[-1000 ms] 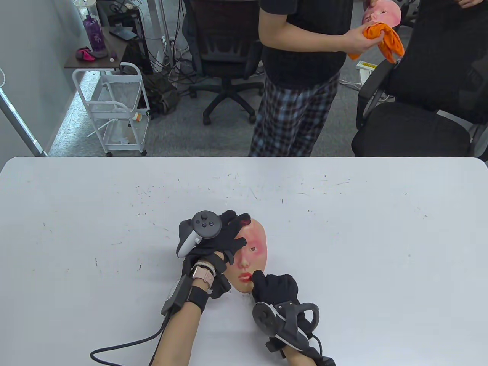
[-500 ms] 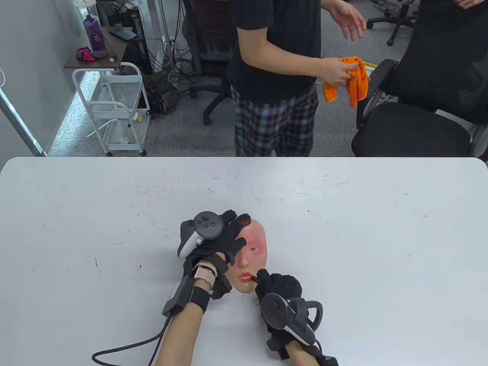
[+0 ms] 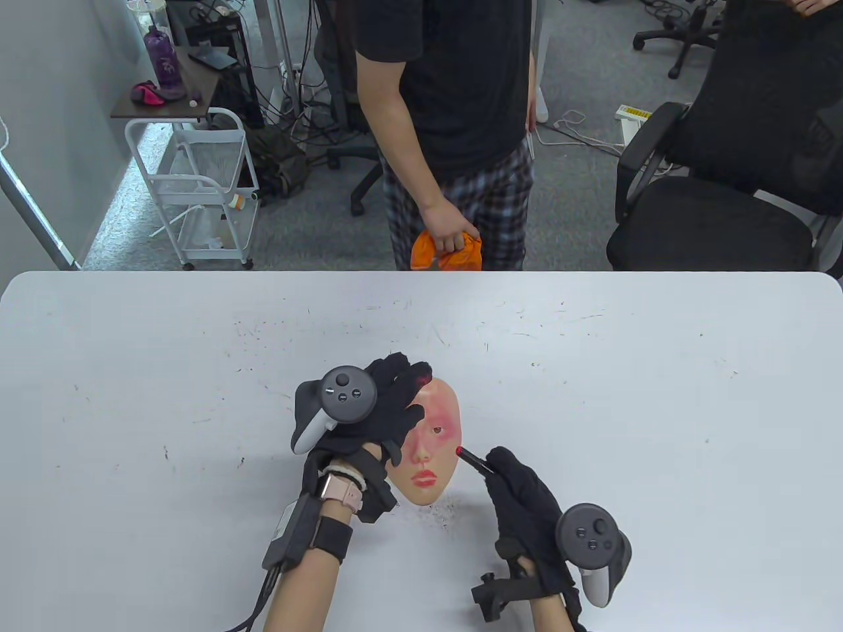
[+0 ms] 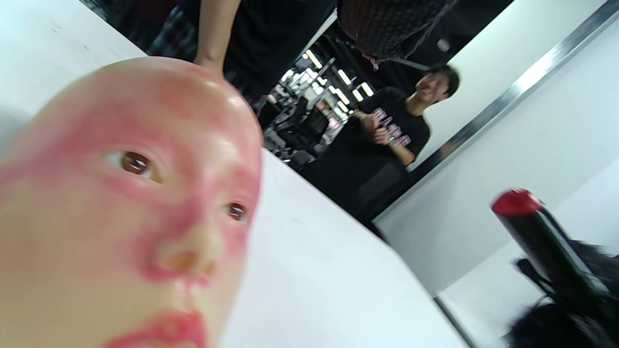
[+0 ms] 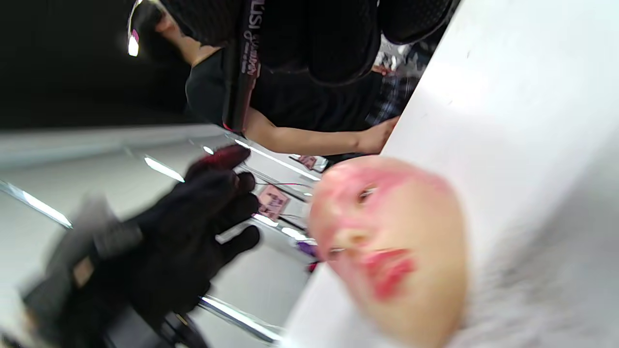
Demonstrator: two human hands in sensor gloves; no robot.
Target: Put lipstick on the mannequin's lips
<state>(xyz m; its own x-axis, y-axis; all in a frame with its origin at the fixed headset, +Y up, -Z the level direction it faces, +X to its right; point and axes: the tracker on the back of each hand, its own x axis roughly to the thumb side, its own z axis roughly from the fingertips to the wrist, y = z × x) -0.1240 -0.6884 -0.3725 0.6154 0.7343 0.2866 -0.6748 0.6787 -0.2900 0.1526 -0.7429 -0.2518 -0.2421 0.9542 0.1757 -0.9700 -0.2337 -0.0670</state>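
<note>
A skin-coloured mannequin face (image 3: pixel 431 447) lies on the white table (image 3: pixel 593 408), chin toward me, with red smears round the eyes and red lips (image 3: pixel 425 476). It also shows in the left wrist view (image 4: pixel 125 208) and the right wrist view (image 5: pixel 391 251). My left hand (image 3: pixel 382 411) rests on the face's left side and forehead and holds it. My right hand (image 3: pixel 520 490) grips a black lipstick (image 3: pixel 473 461) with a red tip, lifted off to the right of the cheek, apart from the lips. The lipstick shows in the left wrist view (image 4: pixel 541 237) and the right wrist view (image 5: pixel 240 67).
A person in a black shirt (image 3: pixel 454 79) stands at the table's far edge holding an orange cloth (image 3: pixel 446 253). A black office chair (image 3: pixel 718 197) stands at the back right, a white cart (image 3: pixel 197 191) at the back left. Red crumbs (image 3: pixel 438 513) lie below the chin.
My right hand has drawn the lipstick away from the lips, up and to the right, and turned over. The person behind the table has stepped left and lowered the orange cloth.
</note>
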